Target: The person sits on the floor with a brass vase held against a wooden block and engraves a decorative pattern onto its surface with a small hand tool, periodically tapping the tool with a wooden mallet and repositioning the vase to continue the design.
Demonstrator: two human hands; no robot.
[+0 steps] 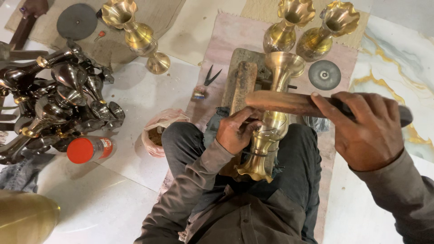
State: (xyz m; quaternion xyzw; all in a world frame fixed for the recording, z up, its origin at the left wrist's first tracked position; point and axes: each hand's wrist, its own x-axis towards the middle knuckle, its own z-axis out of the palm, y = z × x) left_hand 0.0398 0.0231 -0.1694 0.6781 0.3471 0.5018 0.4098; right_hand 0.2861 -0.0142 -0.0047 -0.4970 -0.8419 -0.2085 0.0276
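Across my lap lies the brass vase (271, 131), its flared mouth resting on a wooden block (244, 81) ahead of me. My left hand (235, 131) pinches its belly, fingers curled tight against the metal, while my right hand (368, 131) is clenched round a wooden bat (280, 102) laid across the neck. Judging by the shine, this one is well along. Three bright vases (135, 34) stand finished-looking beyond, but a dark, dull heap (58, 104) sits on the floor to my left, seemingly unworked, so plenty remains.
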